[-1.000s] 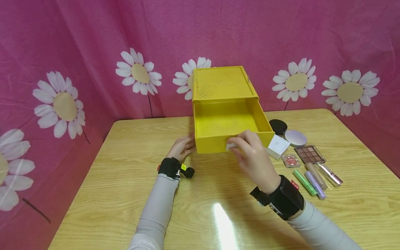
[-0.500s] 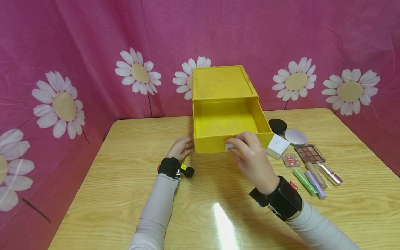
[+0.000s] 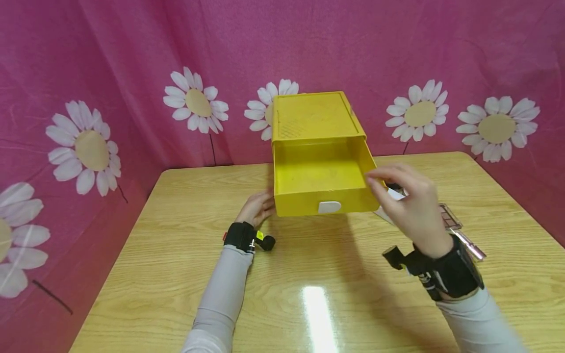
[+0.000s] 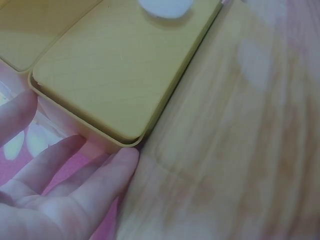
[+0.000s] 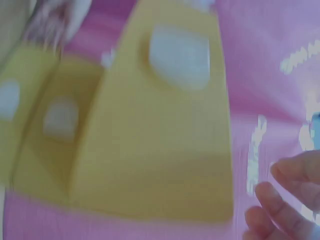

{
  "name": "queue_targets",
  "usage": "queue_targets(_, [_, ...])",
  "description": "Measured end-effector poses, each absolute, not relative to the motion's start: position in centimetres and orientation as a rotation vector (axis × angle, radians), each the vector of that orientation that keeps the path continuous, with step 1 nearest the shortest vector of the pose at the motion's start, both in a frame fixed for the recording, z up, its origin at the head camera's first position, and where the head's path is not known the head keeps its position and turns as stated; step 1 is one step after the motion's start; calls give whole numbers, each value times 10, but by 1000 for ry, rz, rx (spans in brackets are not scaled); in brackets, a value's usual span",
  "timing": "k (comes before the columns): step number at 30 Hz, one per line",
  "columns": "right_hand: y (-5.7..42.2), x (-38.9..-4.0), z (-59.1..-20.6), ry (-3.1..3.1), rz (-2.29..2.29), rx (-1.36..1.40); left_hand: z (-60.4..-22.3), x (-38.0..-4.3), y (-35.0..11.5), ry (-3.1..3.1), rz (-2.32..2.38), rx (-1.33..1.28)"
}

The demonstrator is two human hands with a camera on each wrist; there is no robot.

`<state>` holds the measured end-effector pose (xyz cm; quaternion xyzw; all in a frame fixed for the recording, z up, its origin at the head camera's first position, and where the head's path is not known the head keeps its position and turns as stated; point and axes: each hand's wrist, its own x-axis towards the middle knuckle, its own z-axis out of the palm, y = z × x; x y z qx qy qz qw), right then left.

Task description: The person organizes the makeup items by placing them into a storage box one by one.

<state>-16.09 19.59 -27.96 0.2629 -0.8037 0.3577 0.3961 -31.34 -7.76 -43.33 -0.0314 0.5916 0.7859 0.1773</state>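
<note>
A yellow drawer unit (image 3: 315, 117) stands at the back of the table, its top drawer (image 3: 300, 203) pulled far out with nothing visible inside. On that drawer's front is a white tab handle (image 3: 329, 207). My left hand (image 3: 256, 208) rests against the unit's left side; in the left wrist view its fingertips (image 4: 127, 157) lie along the edge of a lower drawer bay. My right hand (image 3: 412, 206) is in the air beside the drawer's front right corner, thumb and fingers loosely bent, holding nothing. In the blurred right wrist view its fingers (image 5: 280, 210) show apart from the drawer.
Right of the unit, partly behind my right hand, lie a white box (image 3: 396, 194), an eyeshadow palette (image 3: 450, 216) and a shiny pink cosmetic tube (image 3: 470, 246). A pink curtain (image 3: 247, 44) with daisies hangs behind the wooden table (image 3: 185, 274).
My right hand has let go of the white handle and moved right, now covering several of the cosmetics. The drawer stays out, and the left hand has not moved.
</note>
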Motion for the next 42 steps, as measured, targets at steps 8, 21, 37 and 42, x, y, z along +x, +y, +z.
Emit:
queue_targets(8, [257, -207, -286, -2451, 899, 305, -432, -313, -78, 1678, 2228, -92])
queue_targets(21, [295, -268, -354, -3173, 664, 351, -434, -314, -76, 1658, 2236, -74])
queue_targets(37, [291, -278, -382, -3308, 549, 227, -434, -315, -77, 1660, 2236, -110])
queue_targets(42, [292, -283, -388, -3304, 559, 256, -435, -316, -77, 1657, 2243, -100])
